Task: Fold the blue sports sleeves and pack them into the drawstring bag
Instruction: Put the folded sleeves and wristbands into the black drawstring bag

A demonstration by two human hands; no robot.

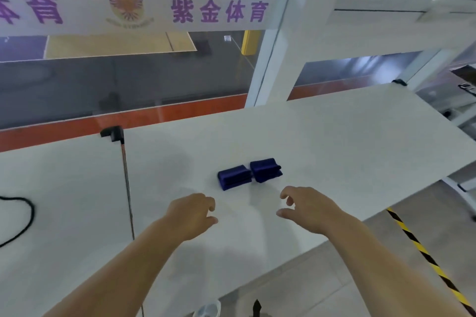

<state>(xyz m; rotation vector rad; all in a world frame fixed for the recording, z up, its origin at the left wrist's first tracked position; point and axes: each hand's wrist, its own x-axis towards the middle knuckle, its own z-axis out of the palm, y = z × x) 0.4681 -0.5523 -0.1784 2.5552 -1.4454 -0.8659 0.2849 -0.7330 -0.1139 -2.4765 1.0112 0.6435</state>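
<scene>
Hands [192, 215] empty — fingertips curled under.

A sports hall, seen from a white table [334, 136] set against a glass partition [128, 80]. At twelve o'clock, beyond the glass, lies a wooden court floor [116, 45]; a white banner [134, 5] with a winged crest and purple characters crosses at eleven. Black-and-yellow hazard tape [425, 260] marks the floor at four o'clock.

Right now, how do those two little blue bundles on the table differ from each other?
The left sleeve lies nearer the person; the right sleeve sits a little farther back. The left sleeve looks longer and flatter; the right sleeve looks more compact, with a fold end poking out on its right. Both are dark blue, folded, side by side on the white table, and untouched by either hand.
</scene>
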